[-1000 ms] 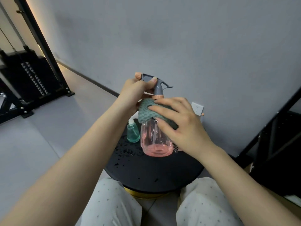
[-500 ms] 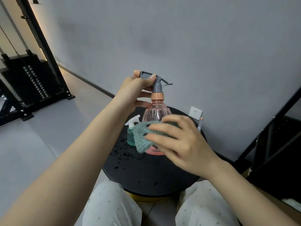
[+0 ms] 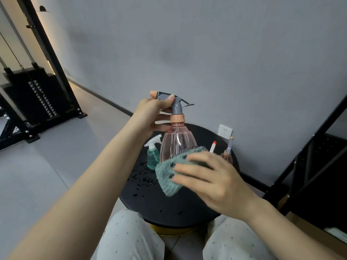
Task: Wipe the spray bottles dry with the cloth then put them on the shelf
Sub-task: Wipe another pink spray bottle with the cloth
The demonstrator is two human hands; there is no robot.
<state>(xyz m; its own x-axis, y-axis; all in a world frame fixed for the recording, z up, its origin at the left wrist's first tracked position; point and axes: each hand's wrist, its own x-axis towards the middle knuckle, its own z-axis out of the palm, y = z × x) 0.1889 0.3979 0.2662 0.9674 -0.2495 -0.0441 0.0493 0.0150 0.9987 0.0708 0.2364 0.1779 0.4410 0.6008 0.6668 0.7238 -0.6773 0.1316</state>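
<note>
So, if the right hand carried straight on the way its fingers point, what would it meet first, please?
Probably the pink spray bottle: the right hand already presses the cloth against its lower body, though depth is uncertain.

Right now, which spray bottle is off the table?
The large pink bottle with the grey trigger: the left hand holds it up by its head. The small teal bottle stands on the black table.

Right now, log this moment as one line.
step: wiping | left hand: holds pink spray bottle | right hand: cloth on base | shelf: pending

Wet black table (image 3: 150, 201) w/ teal bottle (image 3: 152, 156)
</note>
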